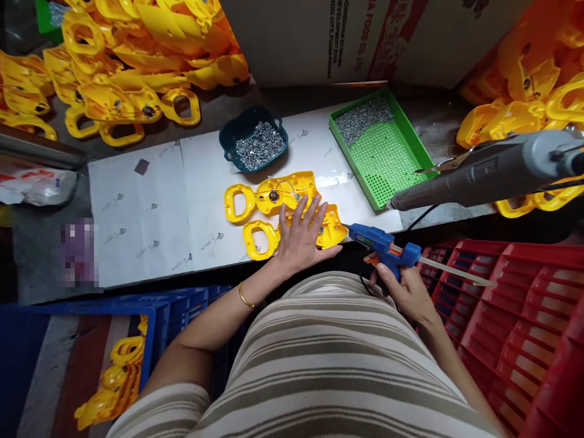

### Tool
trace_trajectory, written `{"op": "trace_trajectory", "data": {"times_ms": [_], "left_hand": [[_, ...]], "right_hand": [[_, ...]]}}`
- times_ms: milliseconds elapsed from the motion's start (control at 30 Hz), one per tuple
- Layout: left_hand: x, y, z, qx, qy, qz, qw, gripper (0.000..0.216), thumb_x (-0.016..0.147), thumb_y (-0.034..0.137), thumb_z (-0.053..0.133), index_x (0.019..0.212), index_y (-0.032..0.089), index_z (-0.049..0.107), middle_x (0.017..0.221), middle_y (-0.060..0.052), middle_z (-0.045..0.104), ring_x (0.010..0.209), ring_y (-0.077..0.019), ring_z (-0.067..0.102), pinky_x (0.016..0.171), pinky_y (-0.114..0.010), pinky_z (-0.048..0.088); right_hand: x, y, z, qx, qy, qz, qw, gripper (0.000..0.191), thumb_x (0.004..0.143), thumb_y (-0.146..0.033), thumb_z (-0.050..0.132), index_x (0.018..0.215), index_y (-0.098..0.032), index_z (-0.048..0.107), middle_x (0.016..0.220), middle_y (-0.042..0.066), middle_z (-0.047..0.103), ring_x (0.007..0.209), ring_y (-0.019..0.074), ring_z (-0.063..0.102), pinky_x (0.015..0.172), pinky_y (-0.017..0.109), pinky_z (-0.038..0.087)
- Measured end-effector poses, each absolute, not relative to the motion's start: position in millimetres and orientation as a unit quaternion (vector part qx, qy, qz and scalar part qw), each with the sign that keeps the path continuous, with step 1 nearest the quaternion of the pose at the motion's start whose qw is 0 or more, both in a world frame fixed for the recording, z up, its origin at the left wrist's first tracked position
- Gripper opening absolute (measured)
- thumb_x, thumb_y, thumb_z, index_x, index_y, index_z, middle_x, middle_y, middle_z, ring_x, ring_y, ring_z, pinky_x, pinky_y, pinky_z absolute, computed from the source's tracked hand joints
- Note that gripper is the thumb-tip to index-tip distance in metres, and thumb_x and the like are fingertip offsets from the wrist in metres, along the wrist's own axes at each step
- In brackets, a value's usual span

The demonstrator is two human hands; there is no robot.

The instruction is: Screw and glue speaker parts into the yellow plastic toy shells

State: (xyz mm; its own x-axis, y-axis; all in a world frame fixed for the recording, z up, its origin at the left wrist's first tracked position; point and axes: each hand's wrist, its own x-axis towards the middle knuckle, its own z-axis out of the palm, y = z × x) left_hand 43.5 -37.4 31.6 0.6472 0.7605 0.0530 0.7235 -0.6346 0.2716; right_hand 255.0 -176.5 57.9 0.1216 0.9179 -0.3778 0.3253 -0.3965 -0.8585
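White surface [141, 225], two yellow shells [289, 191] by its near edge, my left fingers [298, 214] spread across both, my right fingers [390, 281] wrapped round a blue glue gun [371, 236], green tray [385, 155] towards the right end.

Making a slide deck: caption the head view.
Left hand spread over two yellow plastic shells; right hand holds a blue hot-glue gun, nozzle near the nearer shell.

A dark teal basket [235, 131] of small metal pieces [260, 146] sits on a printed white sheet [141, 228], near a bright green tray [387, 152] with more metal bits heaped at its far end. Behind stands a lettered carton [292, 42]; a grey power tool [456, 184] juts in at right, above a red crate [524, 252]. A blue crate [155, 331] stands at lower left.
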Motion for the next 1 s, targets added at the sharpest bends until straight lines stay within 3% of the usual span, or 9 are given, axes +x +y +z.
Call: {"op": "trace_trajectory", "data": {"times_ms": [167,467,733,1000], "left_hand": [[44,-39,32,0.9,0.412,0.081,0.115,0.093,0.077,0.072,0.056,0.148,0.015,0.033,0.155,-0.015,0.032,0.145,-0.0343,0.021,0.115,-0.05,-0.017],[47,-41,35,0.898,0.421,0.069,0.106,0.092,0.077,0.07,0.056,0.148,0.018,0.033,0.155,-0.014,0.032,0.145,-0.0342,0.022,0.116,-0.054,-0.012],[48,-42,36,0.898,0.422,0.063,0.107,0.092,0.077,0.07,0.057,0.149,0.017,0.033,0.156,-0.015,0.03,0.145,-0.035,0.022,0.116,-0.057,-0.011],[48,-42,36,0.899,0.419,0.065,0.11,0.093,0.077,0.069,0.059,0.149,0.017,0.032,0.156,-0.014,0.03,0.145,-0.0347,0.022,0.116,-0.057,-0.011]], "right_hand": [[256,-175,60,-0.688,-0.46,0.477,0.294,0.033,0.092,-0.046,0.046,0.103,-0.019,0.061,0.068,0.001,0.068,0.059,0.0167,0.062,0.059,0.029,0.048],[252,-172,74,-0.709,-0.477,0.452,0.256,0.031,0.093,-0.046,0.043,0.096,-0.02,0.059,0.071,0.003,0.065,0.066,0.0195,0.061,0.067,0.034,0.047],[255,-173,73,-0.746,-0.491,0.404,0.198,0.046,0.089,-0.057,0.04,0.086,-0.016,0.061,0.067,0.006,0.063,0.061,0.0208,0.057,0.062,0.035,0.042],[257,-167,78,-0.739,-0.519,0.384,0.195,0.038,0.089,-0.051,0.04,0.081,-0.019,0.058,0.066,0.005,0.062,0.061,0.0201,0.058,0.061,0.033,0.043]]}}
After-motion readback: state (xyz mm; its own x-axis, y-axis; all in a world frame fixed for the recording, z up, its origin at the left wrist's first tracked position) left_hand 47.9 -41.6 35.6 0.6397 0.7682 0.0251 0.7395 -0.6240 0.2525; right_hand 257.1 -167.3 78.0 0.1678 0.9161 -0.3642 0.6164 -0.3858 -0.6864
